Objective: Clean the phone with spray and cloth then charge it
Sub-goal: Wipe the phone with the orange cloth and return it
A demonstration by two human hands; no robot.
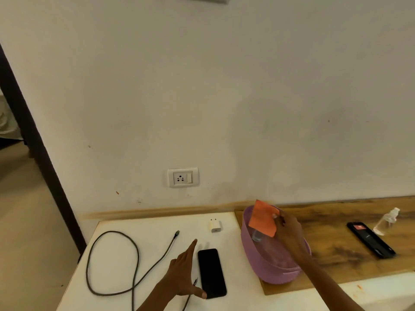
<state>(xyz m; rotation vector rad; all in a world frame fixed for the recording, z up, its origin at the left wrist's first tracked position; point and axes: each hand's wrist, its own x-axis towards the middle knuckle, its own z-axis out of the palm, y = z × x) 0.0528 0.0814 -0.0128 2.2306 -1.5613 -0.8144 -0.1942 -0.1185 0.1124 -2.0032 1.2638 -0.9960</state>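
Observation:
A black phone (pixel 211 273) lies screen up on the white table (pixel 148 227). My left hand (pixel 184 274) rests flat beside its left edge, fingers straight, thumb touching the phone's near corner. My right hand (pixel 289 234) reaches over a purple basket (pixel 269 269) and pinches an orange cloth (pixel 263 218) above it. A clear spray bottle (pixel 257 235) lies inside the basket under the cloth. A grey charging cable (pixel 125 261) loops on the table to the left. A white charger plug (pixel 215 225) stands near the wall. The wall socket (pixel 183 177) is above the table.
The basket stands on a wooden board (pixel 336 248) at the right. On that board lie a second black phone (pixel 371 240) and a second clear spray bottle (pixel 386 221). A dark door frame (pixel 38 149) runs down the left side.

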